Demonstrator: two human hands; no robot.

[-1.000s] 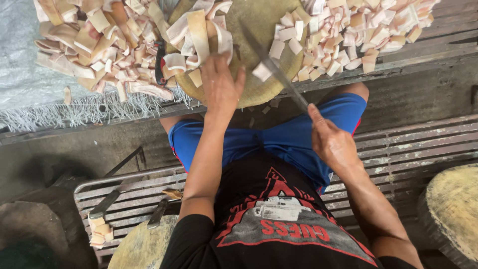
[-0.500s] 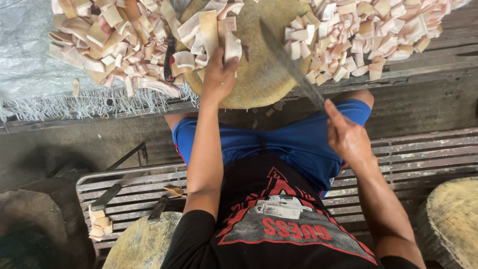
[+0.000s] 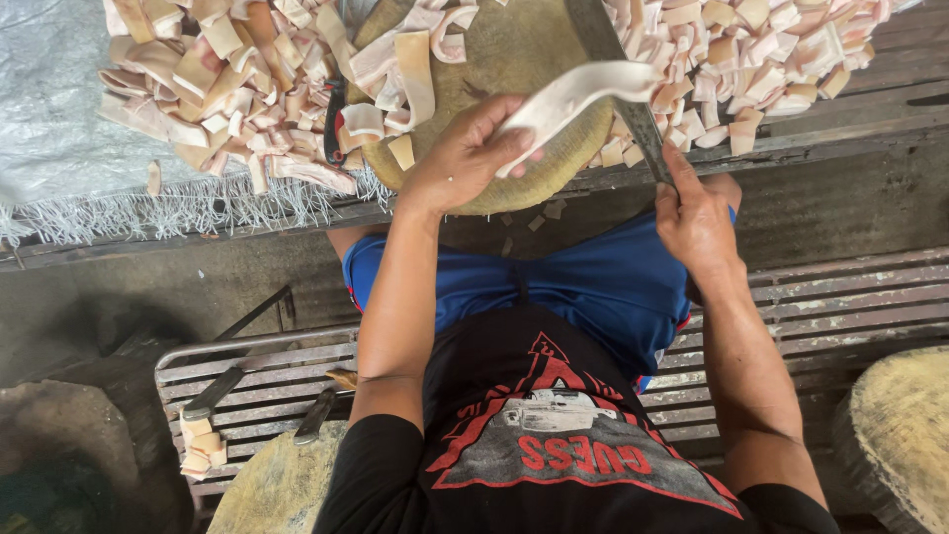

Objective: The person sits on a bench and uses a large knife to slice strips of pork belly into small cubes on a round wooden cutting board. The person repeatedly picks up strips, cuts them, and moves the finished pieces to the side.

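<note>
My left hand [image 3: 465,153] grips a long pale strip of pork skin [image 3: 583,89] and lifts it over the round wooden chopping block [image 3: 514,49]. Close to the block's right edge, my right hand [image 3: 697,213] is closed on the handle of a big knife [image 3: 618,79], whose blade points up and away across the block. A few cut strips [image 3: 405,74] lie on the block's left side. I sit on a slatted metal bench [image 3: 257,381], in blue shorts and a black shirt.
Heaps of cut pale pieces lie left [image 3: 208,79] and right [image 3: 771,49] of the block on a wooden table. Other knives [image 3: 213,391] and a few cut pieces [image 3: 196,445] rest on the bench at lower left. Two more round blocks stand at bottom [image 3: 277,485] and right [image 3: 900,435].
My left hand has picked a long strip off the block and raised it. My right hand with the knife moved up toward the block's right edge.
</note>
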